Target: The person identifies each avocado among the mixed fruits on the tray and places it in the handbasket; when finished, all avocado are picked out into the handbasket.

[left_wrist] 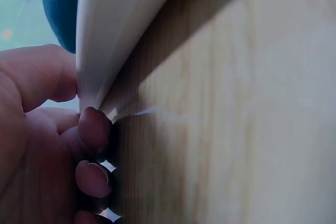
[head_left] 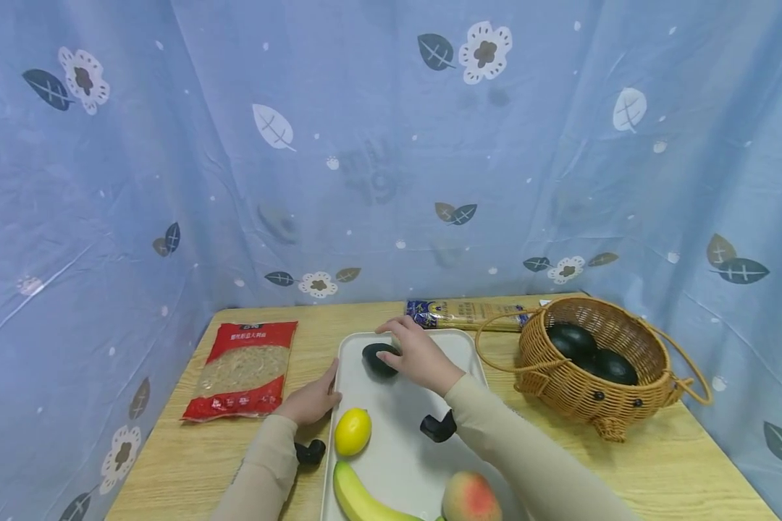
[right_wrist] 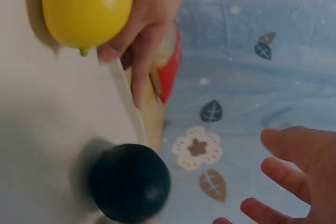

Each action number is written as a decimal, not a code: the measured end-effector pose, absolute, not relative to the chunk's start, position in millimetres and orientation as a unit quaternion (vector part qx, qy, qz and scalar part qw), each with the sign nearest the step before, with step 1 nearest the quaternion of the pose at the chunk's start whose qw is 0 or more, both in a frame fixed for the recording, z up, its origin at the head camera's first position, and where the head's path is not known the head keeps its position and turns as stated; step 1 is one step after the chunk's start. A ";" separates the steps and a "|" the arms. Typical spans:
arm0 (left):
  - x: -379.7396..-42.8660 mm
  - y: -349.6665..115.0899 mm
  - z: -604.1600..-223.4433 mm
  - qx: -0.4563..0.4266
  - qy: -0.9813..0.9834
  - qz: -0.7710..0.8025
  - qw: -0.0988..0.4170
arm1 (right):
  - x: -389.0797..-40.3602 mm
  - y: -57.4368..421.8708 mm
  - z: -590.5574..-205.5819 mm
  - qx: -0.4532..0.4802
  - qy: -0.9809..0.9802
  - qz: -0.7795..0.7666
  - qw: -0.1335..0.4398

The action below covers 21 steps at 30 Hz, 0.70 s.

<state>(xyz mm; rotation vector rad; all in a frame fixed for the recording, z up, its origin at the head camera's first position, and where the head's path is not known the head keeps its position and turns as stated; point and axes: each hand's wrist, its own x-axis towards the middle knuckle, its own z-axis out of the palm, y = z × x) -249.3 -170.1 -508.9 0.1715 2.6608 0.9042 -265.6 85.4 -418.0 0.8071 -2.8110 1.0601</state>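
A white tray [head_left: 407, 420] lies on the wooden table, and my left hand [head_left: 310, 401] grips its left rim. In the left wrist view, the thumb [left_wrist: 50, 74] touches the rim while the other fingers curl along the outer side. On the tray's far left part sits a dark green avocado [head_left: 378, 360]. My right hand [head_left: 422, 358] hovers over it with spread fingers; the right wrist view shows a gap between those fingers [right_wrist: 289, 179] and the avocado [right_wrist: 130, 183]. A lemon [head_left: 352, 432], a banana [head_left: 368, 498] and a peach [head_left: 472, 498] also lie on the tray.
To the right stands a wicker basket [head_left: 560, 380] with dark avocados [head_left: 593, 354] inside. A red pasta bag [head_left: 244, 370] lies at left; a spaghetti pack [head_left: 465, 315] is behind the tray. A blue curtain [head_left: 391, 159] surrounds the table. Something pale behind the avocado is mostly hidden.
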 end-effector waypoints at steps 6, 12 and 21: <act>-249.3 -169.4 -508.5 0.049 0.931 0.321 0.169 | -273.9 71.1 -430.4 0.283 -0.901 0.327 -0.011; -246.9 -168.0 -503.8 0.057 0.933 0.315 0.167 | -285.1 67.4 -451.7 0.284 -0.908 0.307 -0.026; -246.1 -168.0 -503.3 0.062 0.935 0.310 0.159 | -290.7 67.7 -478.0 0.307 -0.914 0.265 -0.036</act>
